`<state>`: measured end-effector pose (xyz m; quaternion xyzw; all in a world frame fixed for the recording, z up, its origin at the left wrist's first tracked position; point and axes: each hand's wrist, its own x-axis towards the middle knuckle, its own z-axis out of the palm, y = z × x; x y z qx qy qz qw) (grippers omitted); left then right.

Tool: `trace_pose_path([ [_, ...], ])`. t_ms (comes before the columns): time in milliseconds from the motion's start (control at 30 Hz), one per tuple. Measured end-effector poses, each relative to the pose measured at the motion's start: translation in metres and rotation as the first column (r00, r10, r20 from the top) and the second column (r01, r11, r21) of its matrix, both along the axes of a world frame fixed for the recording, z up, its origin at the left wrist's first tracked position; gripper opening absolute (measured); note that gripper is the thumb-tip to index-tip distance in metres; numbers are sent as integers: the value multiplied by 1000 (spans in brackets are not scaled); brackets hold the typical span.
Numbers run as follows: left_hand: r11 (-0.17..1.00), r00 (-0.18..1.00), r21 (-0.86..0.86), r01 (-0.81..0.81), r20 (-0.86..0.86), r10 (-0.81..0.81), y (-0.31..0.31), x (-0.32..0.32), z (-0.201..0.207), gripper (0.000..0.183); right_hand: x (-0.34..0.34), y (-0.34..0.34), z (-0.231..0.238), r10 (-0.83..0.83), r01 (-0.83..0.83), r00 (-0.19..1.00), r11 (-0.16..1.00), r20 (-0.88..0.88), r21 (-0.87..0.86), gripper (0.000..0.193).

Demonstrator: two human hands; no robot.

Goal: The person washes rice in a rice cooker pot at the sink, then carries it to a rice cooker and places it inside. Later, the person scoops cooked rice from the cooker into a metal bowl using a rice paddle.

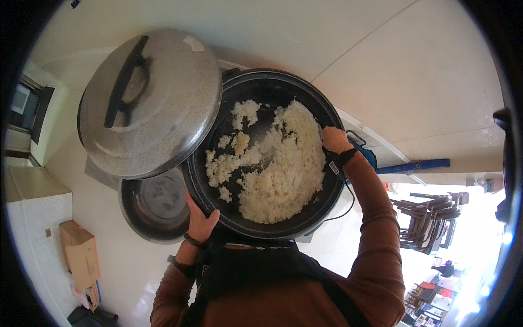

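Note:
A wide black cooking pot [256, 233], which looks like a large rice cooker, stands in front of me. Cooked white rice [286, 185] is heaped toward its right side, with loose clumps on the left and bare dark bottom showing between. My left hand [202, 222] grips the near-left rim, thumb and fingers on either side of it. Over the right part of the pot, my right hand [336, 140] is closed in a fist beside the rice. Whatever it holds is hidden or too blurred to make out.
A big domed metal lid [174, 103] with a black handle covers the pot's left edge. Below it sits a dark round metal pan [129, 215]. A blue tube [417, 165] lies at the right, a cardboard box [80, 253] far left, stacked chairs [427, 220] far right.

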<state>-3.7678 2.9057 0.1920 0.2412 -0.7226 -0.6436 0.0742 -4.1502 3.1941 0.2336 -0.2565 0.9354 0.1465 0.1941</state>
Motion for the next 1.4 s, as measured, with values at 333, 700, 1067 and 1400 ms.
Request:
trace_pose_path([
  [333, 995, 999, 99, -32, 13, 31, 2, 6, -21, 95, 28, 7, -20, 80, -78, 997, 981, 5, -175, 25],
  [700, 999, 999, 7, -31, -14, 31, -1, 4, -22, 88, 46, -7, 35, 196, -281, 946, 894, -258, -351, 22],
  [1067, 992, 994, -73, -107, 16, 108, 5, -2, -15, 89, 56, 29, 15, 166, -166, 986, 985, 2, -55, 21],
  [1400, 997, 997, -6, -74, -30, 73, 5, -1, -11, 86, 110, 5, 58, 202, -199, 979, 965, 4, -170, 19],
])
